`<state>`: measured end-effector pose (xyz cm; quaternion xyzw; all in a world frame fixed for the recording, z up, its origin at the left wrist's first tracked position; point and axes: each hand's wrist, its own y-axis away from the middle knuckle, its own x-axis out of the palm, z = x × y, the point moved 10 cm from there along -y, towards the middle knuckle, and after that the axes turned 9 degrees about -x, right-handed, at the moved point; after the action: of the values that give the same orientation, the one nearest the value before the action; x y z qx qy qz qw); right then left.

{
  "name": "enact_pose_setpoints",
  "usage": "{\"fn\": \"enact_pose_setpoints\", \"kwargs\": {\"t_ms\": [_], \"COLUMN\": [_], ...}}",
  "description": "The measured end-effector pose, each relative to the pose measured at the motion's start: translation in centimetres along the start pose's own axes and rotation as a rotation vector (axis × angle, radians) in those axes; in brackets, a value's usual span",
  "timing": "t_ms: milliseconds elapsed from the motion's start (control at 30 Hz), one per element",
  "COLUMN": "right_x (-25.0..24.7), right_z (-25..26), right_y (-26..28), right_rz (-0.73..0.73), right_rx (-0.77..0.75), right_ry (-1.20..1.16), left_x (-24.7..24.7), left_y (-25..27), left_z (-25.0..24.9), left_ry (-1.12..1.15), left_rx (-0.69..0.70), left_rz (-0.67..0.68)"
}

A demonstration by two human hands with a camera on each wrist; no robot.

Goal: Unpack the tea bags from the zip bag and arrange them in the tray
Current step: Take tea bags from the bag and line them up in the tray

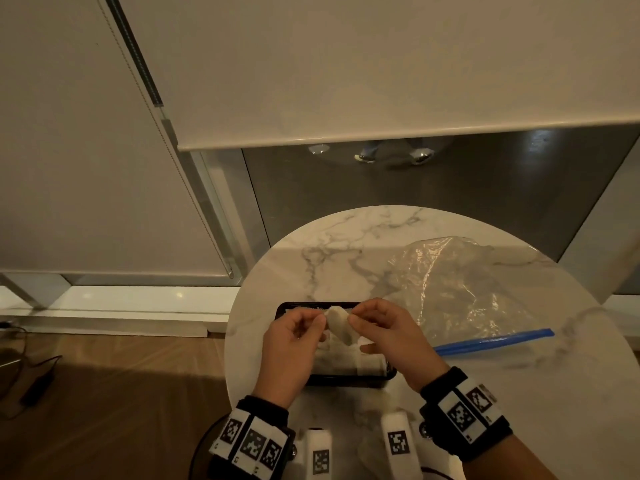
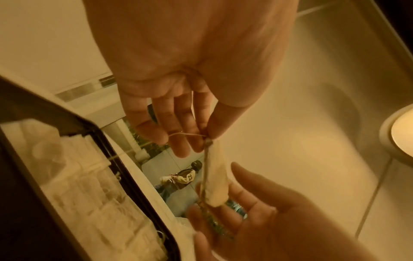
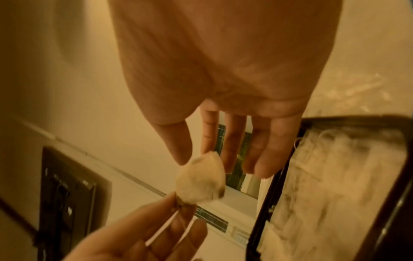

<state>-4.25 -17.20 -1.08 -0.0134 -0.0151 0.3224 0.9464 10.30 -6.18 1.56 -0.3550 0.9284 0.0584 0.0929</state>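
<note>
Both hands hold one tea bag (image 1: 341,328) in the air above the tray (image 1: 387,375). The left hand (image 1: 294,348) pinches one end of the bag between thumb and forefinger; in the left wrist view its thin string (image 2: 185,135) runs across the fingers (image 2: 143,127). The right hand (image 1: 388,336) pinches the other end with thumb and forefinger, and its other fingers are spread loosely below the bag (the right wrist view shows them hanging almost straight). The bag is white and a little puffed, tilted between the two hands.

The tray is black, with a low rim, and it stands on the round marble table (image 1: 332,258) just in front of the person. Inside it lie more tea bags (image 1: 349,362), white, packed side by side; how many there are cannot be told.

The zip bag (image 1: 460,292) lies flat on the table to the right of the tray, clear and wrinkled, with its blue zip strip (image 1: 495,341) toward the person. What it holds cannot be told.
</note>
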Motion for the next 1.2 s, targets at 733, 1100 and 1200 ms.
{"fn": "enact_pose_setpoints", "kwargs": {"t_ms": [733, 1100, 1200], "right_x": [-4.3, -0.2, -0.3], "right_z": [5.7, 3.6, 3.5], "right_y": [1.0, 0.6, 0.5], "right_rz": [-0.223, 0.138, 0.123], "right_rx": [-0.483, -0.289, -0.259], "right_ry": [0.874, 0.437, 0.417], "left_x": [3.9, 5.5, 5.4], "left_y": [1.0, 1.9, 2.0], "left_z": [0.0, -0.9, -0.8], "left_ry": [-0.357, -0.079, -0.036], "left_rx": [0.127, 0.102, 0.094], "left_rz": [0.137, 0.351, 0.362]}}
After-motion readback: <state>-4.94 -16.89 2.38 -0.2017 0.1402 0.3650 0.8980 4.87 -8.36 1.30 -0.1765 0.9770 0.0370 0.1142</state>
